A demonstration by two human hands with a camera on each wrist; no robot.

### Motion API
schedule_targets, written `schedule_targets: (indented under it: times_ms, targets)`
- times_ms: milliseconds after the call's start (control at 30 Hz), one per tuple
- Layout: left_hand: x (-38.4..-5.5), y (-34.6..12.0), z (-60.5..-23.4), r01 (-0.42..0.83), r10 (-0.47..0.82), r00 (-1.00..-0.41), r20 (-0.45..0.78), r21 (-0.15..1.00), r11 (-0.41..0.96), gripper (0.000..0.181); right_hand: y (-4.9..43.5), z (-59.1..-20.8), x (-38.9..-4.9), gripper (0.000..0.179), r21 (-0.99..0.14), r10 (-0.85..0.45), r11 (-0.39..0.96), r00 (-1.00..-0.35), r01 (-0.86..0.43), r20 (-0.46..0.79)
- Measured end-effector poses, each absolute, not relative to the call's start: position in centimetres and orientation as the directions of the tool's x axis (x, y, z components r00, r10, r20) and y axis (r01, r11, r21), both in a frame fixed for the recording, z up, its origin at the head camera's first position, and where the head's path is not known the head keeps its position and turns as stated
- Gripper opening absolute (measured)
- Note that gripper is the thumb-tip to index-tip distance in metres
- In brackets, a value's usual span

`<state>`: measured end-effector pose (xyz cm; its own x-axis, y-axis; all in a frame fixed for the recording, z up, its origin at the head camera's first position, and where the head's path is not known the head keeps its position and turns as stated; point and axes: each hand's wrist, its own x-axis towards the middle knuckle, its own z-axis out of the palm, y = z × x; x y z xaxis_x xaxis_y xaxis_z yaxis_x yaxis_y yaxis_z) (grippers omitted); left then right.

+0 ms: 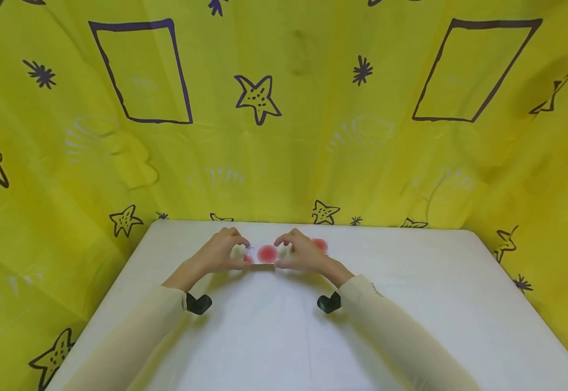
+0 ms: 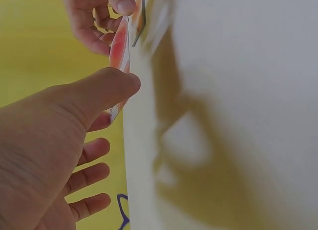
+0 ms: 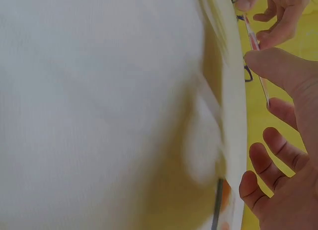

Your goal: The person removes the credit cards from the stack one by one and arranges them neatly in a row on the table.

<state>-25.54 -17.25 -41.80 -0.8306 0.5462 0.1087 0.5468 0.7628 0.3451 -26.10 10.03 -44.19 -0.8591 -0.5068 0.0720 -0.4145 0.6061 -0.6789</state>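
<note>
A thin flat card (image 1: 266, 254) with red round spots on white is held up between both hands over the far part of the table. My left hand (image 1: 219, 252) pinches its left end between thumb and forefinger, and my right hand (image 1: 303, 252) grips the right end the same way. The left wrist view shows the card (image 2: 118, 48) nearly edge-on, with the other left fingers (image 2: 92, 175) spread apart below it. From the right wrist, the card (image 3: 254, 42) is a narrow strip between thumb and fingertips. What is printed on it is too small to read.
Another flat piece with a red spot (image 1: 320, 245) lies on the white table (image 1: 284, 336) just behind the right hand; its dark edge shows in the right wrist view. A yellow curtain (image 1: 294, 146) with drawn stars hangs along the table's far side and flanks.
</note>
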Motion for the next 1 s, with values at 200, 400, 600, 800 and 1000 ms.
schedule_targets:
  times_ms: [200,400,600,800,1000]
  targets:
    - [-24.5,-19.1,-42.2,0.534,0.536,-0.838,0.102,0.357,0.766,0.039,8.2,-44.8,-25.4,0.043,-0.682,-0.518,0.602,-0.853,-0.414,0.061]
    - [-23.7,-20.7,-42.7,0.529,0.531,-0.841,0.104,0.365,0.766,0.039,6.6,-45.2,-24.8,0.043,-0.682,-0.547,0.586,-0.834,-0.437,0.064]
    - [-23.0,-22.1,-43.2,0.526,0.525,-0.844,0.111,0.362,0.769,0.037,5.2,-45.9,-24.6,0.045,-0.641,-0.55,0.622,-0.833,-0.45,0.051]
    - [-21.9,-22.9,-43.2,0.495,0.498,-0.862,0.092,0.361,0.79,0.035,3.8,-45.5,-23.8,0.047,-0.597,-0.536,0.672,-0.844,-0.439,0.017]
    - [-21.7,-23.6,-43.4,0.472,0.485,-0.872,0.067,0.379,0.796,0.037,3.0,-45.5,-23.4,0.046,-0.577,-0.529,0.69,-0.849,-0.437,0.01]
